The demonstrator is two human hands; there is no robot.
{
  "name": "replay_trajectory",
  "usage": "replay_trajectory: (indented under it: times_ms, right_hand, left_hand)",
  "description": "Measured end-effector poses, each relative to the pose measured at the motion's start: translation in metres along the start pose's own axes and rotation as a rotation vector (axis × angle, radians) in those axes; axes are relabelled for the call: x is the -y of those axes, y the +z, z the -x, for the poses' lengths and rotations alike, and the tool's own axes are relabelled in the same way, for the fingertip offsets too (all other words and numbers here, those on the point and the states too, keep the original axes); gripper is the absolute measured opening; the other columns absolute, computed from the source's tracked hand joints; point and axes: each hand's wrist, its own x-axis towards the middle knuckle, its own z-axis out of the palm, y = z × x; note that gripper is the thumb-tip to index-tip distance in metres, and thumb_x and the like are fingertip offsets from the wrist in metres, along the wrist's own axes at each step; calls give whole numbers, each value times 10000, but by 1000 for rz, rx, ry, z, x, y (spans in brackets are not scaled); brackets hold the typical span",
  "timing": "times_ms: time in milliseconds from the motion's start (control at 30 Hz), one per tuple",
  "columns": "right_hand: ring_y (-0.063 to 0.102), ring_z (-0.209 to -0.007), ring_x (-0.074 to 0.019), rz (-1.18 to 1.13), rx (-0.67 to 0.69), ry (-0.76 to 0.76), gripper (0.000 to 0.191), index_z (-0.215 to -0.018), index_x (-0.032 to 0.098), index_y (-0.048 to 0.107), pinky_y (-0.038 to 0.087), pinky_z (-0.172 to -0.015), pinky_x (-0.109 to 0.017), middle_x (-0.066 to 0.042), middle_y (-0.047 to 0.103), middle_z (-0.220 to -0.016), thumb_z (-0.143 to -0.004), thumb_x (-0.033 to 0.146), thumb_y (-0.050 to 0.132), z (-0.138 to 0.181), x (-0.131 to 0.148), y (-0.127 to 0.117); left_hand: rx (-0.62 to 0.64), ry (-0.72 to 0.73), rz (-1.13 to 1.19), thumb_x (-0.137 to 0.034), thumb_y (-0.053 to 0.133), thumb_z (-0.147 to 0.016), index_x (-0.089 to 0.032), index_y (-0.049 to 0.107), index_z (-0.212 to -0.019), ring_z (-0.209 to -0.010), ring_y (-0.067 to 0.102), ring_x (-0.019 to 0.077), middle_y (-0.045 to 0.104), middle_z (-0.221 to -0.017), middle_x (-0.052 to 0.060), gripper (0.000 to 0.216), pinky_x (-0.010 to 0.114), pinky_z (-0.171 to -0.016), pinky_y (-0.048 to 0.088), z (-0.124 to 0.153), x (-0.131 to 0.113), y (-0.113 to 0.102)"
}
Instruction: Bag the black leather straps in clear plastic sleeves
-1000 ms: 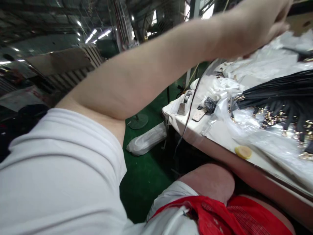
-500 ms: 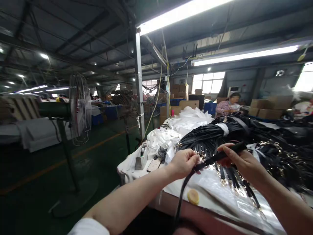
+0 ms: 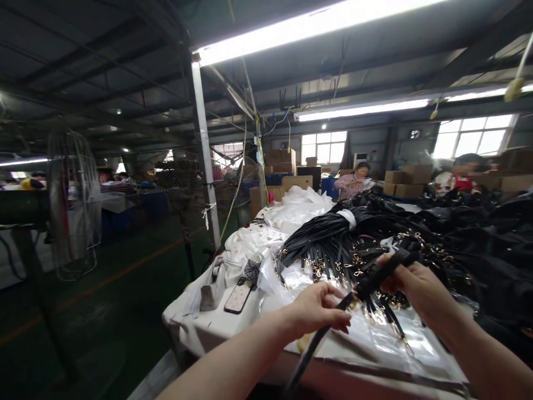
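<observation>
A black strap [image 3: 308, 351] runs from below the table's front edge up through both of my hands. My left hand [image 3: 322, 308] pinches it with thumb and fingers near the middle. Farther up and to the right, my right hand [image 3: 410, 278] is closed around a thicker, seemingly folded part of the same strap. Just beyond my hands lies a bundle of black straps [image 3: 320, 233] with gold-coloured metal clasps, tied with a white band [image 3: 347, 219]. Under the strap, partly hidden, is a yellowish round piece [image 3: 303, 343].
A phone [image 3: 239, 295] and a small grey metal block [image 3: 207, 298] lie on the table's left side. White plastic sheeting [image 3: 300, 205] is heaped behind them. A post [image 3: 203, 150] and a fan [image 3: 75, 205] stand to the left. Other people [image 3: 352, 182] sit across the table.
The view has swung to the right, so the table and post appear farther left. My hands have moved slightly lower in the picture, both still on the strap.
</observation>
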Motion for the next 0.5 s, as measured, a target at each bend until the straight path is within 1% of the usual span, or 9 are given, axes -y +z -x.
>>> replay_trajectory:
  times_ms: [100, 200, 267, 367, 500]
  right_hand:
    - [571, -514, -154, -152, -13, 78, 396, -788, 189, 696, 465, -460, -257, -30, 656, -633, -680, 551, 817, 8, -10, -1]
    - [562, -520, -148, -247, 33, 144, 356, -770, 197, 693, 467, -481, -257, -24, 653, -638, -711, 529, 804, 17, -17, 0]
    - [571, -541, -153, -264, 68, 164, 357, -789, 198, 688, 470, -505, -262, -21, 650, -641, -737, 538, 784, 22, -23, 0]
    - [573, -546, -158, -248, 113, 172, 389, -822, 193, 674, 438, -502, -261, -21, 642, -622, -769, 571, 746, 27, -34, 0]
    - [579, -571, -155, -213, 112, 153, 429, -868, 177, 674, 420, -527, -256, -25, 645, -631, -781, 594, 727, 32, -45, -2]
  left_hand:
    - [68, -81, -14, -450, 930, -434, -138, 601, -916, -549, 641, 133, 691, -644, 12, 662, 246, -597, 492, -3, 2, 2]
    - [103, -96, 11, -446, 934, -434, -138, 600, -928, -558, 643, 139, 694, -657, 21, 671, 246, -599, 483, -6, 1, 7]
    - [130, -96, 19, -442, 935, -438, -140, 597, -937, -555, 641, 136, 691, -661, 20, 674, 242, -594, 478, -7, 0, 10]
    - [157, -104, 8, -452, 935, -432, -137, 594, -906, -563, 641, 137, 677, -664, 14, 663, 247, -604, 484, -10, 0, 14]
    - [155, -110, -44, -484, 925, -438, -138, 589, -849, -585, 629, 130, 658, -668, 1, 634, 259, -635, 483, -11, 2, 19]
